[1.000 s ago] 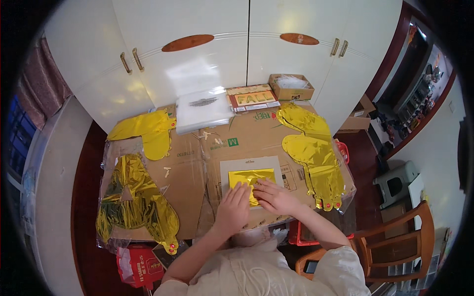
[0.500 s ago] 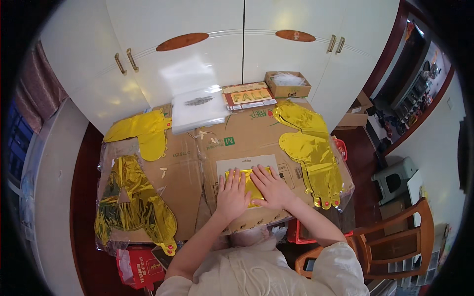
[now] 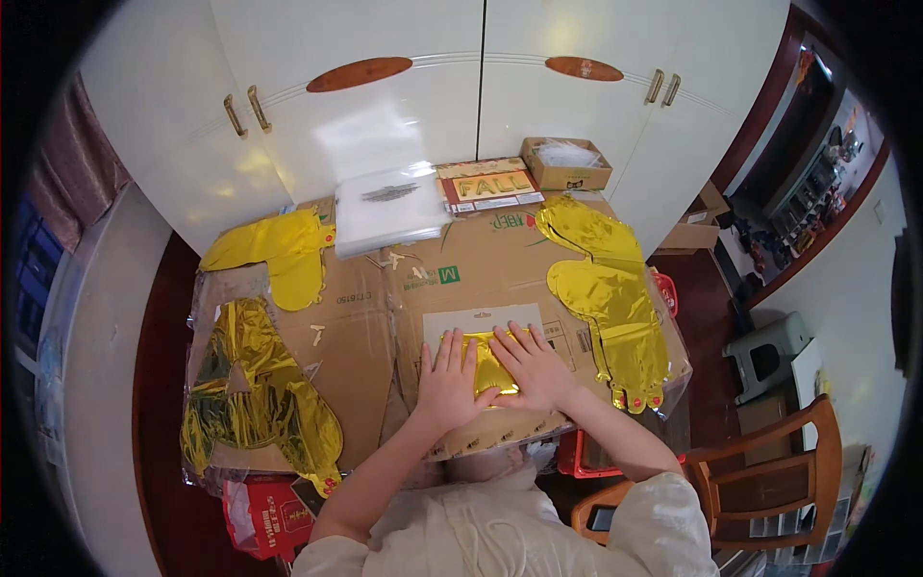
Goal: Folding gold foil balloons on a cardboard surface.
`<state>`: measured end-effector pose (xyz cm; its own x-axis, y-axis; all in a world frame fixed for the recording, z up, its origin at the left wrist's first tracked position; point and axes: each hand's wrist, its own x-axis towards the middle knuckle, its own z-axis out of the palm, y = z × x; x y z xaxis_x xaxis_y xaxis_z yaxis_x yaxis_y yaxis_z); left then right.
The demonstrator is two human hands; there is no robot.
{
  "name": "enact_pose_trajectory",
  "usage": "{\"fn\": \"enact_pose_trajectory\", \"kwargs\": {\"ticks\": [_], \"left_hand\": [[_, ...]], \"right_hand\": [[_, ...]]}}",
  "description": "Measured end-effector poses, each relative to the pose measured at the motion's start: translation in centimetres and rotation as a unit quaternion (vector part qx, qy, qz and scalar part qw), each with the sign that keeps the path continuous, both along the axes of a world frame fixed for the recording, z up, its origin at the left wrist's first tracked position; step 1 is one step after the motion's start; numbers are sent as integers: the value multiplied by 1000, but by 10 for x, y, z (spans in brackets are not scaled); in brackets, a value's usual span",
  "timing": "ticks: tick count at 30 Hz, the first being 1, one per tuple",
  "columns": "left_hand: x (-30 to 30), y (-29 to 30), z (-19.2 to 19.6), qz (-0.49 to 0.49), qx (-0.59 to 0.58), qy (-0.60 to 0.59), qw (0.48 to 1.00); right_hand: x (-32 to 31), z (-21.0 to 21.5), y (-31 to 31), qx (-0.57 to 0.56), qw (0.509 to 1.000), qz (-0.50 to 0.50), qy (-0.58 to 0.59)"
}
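Observation:
Both palms lie flat on a folded gold foil balloon (image 3: 493, 365), which rests on a white card (image 3: 440, 322) with a hanger slot at its far edge. My left hand (image 3: 448, 382) covers the foil's left part, its fingers stretched forward. Over the right part is my right hand (image 3: 536, 368), fingers spread, the two thumbs meeting near the foil's near edge. A shiny strip of gold shows between the hands; the rest is hidden under them. Flat gold foil balloons (image 3: 611, 298) lie stacked right of my right hand.
Cardboard (image 3: 356, 356) covers the table. More gold foil balloons lie at far left (image 3: 279, 255) and near left (image 3: 260, 385). At the back are clear plastic bags (image 3: 385, 207), printed packaging (image 3: 490, 185) and a small carton (image 3: 567, 165). A wooden chair (image 3: 769, 471) stands at right.
My thumbs have come together and slid slightly over the foil, both hands still pressed flat. The view has shifted a little; the other things stay in place.

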<state>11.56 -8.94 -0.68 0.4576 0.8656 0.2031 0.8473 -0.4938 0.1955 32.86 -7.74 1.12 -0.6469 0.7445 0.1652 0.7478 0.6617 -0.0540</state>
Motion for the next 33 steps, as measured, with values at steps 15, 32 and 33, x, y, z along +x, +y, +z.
{"fn": "enact_pose_trajectory", "kwargs": {"ticks": [15,32,33], "left_hand": [[-75,2,34,-15,-28,-40,999],[-59,13,22,-38,-14,-62,997],[-70,12,28,-33,-6,-51,998]], "right_hand": [[-1,-5,1,-6,999,-13,-38],[0,-7,1,-4,999,-10,-46],[0,-6,1,-10,999,-8,-50]]}}
